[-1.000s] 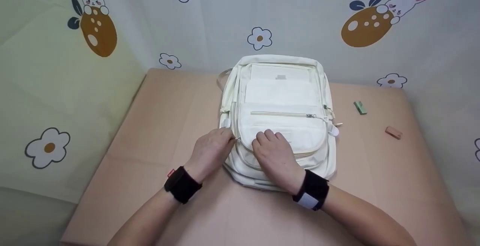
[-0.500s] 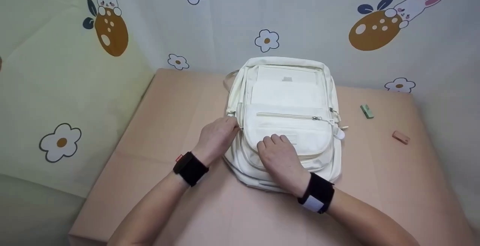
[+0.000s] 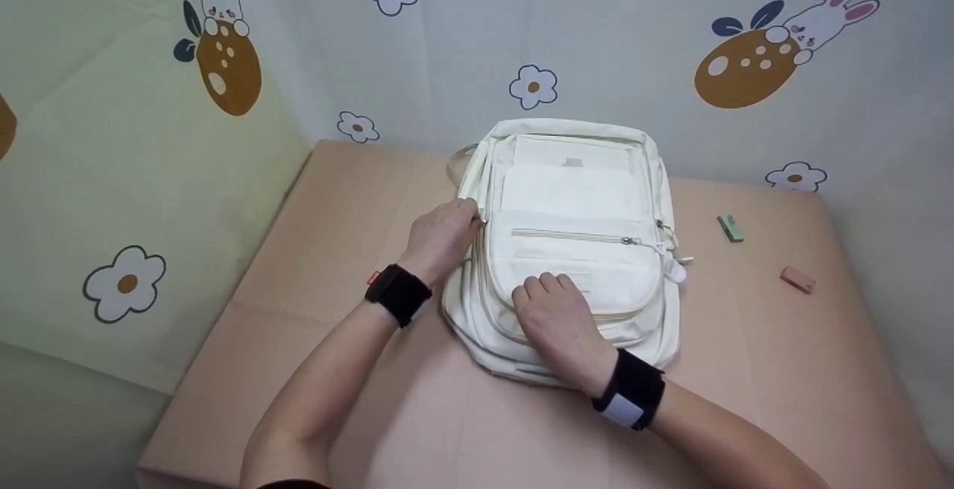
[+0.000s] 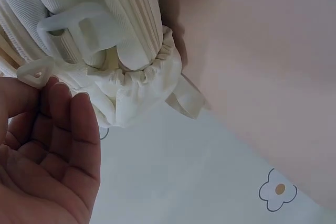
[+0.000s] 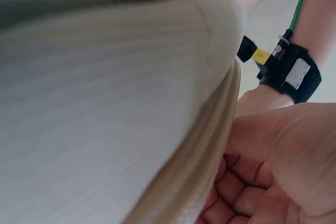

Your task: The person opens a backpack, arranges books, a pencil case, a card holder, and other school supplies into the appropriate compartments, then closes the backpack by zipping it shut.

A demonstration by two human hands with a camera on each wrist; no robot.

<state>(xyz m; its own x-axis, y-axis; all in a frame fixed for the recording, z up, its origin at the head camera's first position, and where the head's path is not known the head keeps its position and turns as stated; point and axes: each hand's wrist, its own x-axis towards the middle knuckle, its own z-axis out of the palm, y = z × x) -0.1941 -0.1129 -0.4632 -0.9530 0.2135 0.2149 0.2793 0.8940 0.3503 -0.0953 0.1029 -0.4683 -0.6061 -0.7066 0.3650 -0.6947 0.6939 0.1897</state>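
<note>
A white backpack (image 3: 574,191) lies front side up on the table, its top toward the back wall. On its left side my left hand (image 3: 443,237) pinches a zipper pull (image 3: 483,221). A triangular cream loop (image 4: 48,67) shows at those fingertips in the left wrist view, the other fingers loosely curled. Lower on the front, my right hand (image 3: 555,321) grips the edge of the front pocket, fingers curled over it. Close up in the right wrist view, the pocket's beige zipper edge (image 5: 210,116) runs beside the right thumb; the fingertips are partly hidden.
Right of the backpack, a small green block (image 3: 730,228) and a small pink block (image 3: 798,280) lie on the peach-covered table (image 3: 358,370). Curtains with rabbits and flowers (image 3: 447,49) enclose the back and sides. A white buckle (image 4: 107,27) sits on the bag's side.
My left hand has moved up the bag's left side toward its top, with the zipper pull between its fingers. My right hand keeps its grip on the pocket edge. The head view has shifted slightly.
</note>
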